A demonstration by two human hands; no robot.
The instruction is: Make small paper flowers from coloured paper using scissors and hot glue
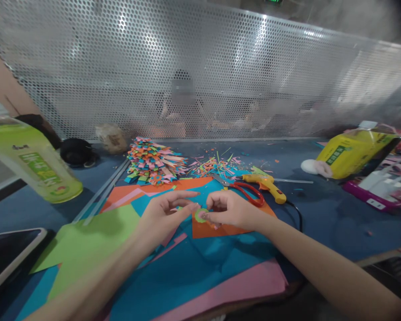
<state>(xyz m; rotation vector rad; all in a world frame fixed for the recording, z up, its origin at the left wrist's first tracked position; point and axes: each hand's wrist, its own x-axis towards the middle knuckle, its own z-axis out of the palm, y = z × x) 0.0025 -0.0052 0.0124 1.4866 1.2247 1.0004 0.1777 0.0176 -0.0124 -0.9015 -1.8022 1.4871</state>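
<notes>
Apparently your right hand (pixel 235 210) pinches the small green disc (pixel 199 216) to steady it beside your left hand (pixel 163 213), whose grip I cannot tell; scissors (pixel 222 180) lie within reach

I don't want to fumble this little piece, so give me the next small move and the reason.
Probably close the left hand lightly on the left edge of the small green disc: the right hand has its fingertips on the right edge, while the left thumb and forefinger stand apart close beside it.
</notes>
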